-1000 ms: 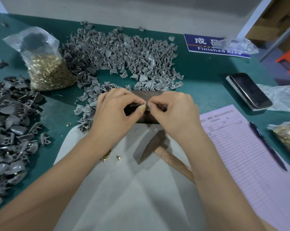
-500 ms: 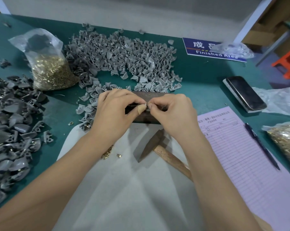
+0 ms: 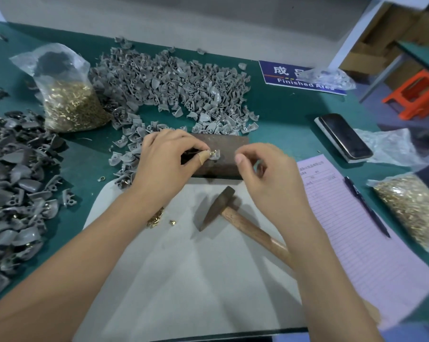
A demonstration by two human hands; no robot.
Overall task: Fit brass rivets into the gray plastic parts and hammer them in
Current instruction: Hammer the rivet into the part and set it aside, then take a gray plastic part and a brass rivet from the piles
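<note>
Left hand [image 3: 164, 164] pinches gray part [image 3: 214, 155] on metal block [image 3: 223, 154], rivets [image 3: 214, 152] apparently seated. Right hand [image 3: 270, 176] loosely curled, empty. Next: grab hammer [image 3: 233, 215].

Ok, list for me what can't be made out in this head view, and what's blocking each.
- Hammer: the handle's end runs under the right forearm.
- Gray part on the dark block: mostly covered by the left hand fingers; how far its rivets are seated is too small to tell.
- Right hand: whether the curled fingers hold a rivet is hidden by the hand itself.
- Blue sign: partly covered by a clear bag.
- Pink form: print too small.
</note>
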